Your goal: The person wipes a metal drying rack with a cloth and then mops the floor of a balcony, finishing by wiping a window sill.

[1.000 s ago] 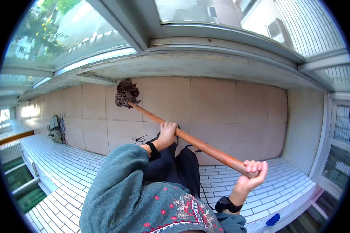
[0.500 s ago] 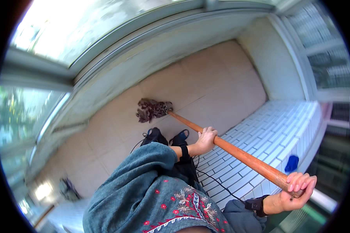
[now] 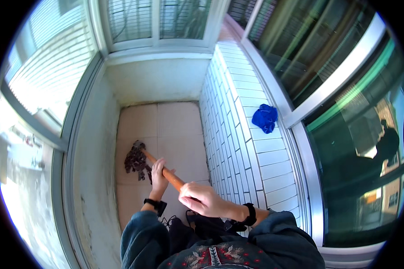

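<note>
A mop (image 3: 173,179) with an orange-brown wooden handle slants down and away from me. Its dark, mottled cloth head (image 3: 135,160) rests on the floor tiles by the left wall. Partway down the handle, my left hand (image 3: 158,175) has its fingers wrapped round the wood. Higher up, my right hand (image 3: 203,199) is closed over the handle's near end, which it hides. Both wrists wear black bands.
Pale floor tiles (image 3: 179,130) lie between a low plastered wall (image 3: 94,166) on the left and a white brick ledge (image 3: 274,163) on the right. A crumpled blue cloth (image 3: 265,118) lies on the ledge. Glass windows (image 3: 363,134) line the sides.
My view has turned to the right, toward the balcony's end wall. The mop handle now points away to the left, and my hands are closer together on it.
</note>
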Motion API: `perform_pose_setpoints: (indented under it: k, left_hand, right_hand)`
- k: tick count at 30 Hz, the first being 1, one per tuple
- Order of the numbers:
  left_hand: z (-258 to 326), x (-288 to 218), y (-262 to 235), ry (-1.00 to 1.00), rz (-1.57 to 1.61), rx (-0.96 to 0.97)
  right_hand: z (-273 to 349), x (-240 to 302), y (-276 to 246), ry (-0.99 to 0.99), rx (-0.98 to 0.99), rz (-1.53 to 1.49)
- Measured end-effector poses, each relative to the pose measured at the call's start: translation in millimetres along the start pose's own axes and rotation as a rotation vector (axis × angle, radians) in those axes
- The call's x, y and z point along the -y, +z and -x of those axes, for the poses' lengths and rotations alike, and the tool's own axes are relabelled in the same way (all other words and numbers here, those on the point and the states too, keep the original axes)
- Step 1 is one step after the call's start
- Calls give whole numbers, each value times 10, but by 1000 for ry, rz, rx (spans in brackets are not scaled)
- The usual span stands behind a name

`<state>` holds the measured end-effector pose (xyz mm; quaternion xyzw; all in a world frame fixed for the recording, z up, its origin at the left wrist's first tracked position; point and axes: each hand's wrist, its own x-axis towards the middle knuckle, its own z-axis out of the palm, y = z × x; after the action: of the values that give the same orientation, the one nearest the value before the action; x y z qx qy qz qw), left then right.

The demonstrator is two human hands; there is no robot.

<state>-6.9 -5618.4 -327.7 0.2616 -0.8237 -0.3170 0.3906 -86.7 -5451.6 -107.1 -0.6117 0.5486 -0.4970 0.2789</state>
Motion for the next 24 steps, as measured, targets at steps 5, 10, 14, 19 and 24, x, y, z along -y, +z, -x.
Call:
perform_pose_setpoints:
  k: [5,10,14,19,24]
  left_hand:
    - [-461,496,-509,-289,108,-200]
    - [-1161,402,-872,-322,147,-120]
    - [-1467,785,-1184,-291,141,-77]
    - [-1946,970,-1482,-371,256,-172]
    - [-2372,1030,-1331,-381,314,-158]
  right_hand:
    - [-645,-536,-801,131,-218,444]
    - [12,-1729,-2701,869,-613,1133]
    - [363,-2398,-3060,1397,-633,762]
    - [-238,-2409,-2808,1534,-410,978]
    - [-419,-2711,-3133,1337,-366,1033]
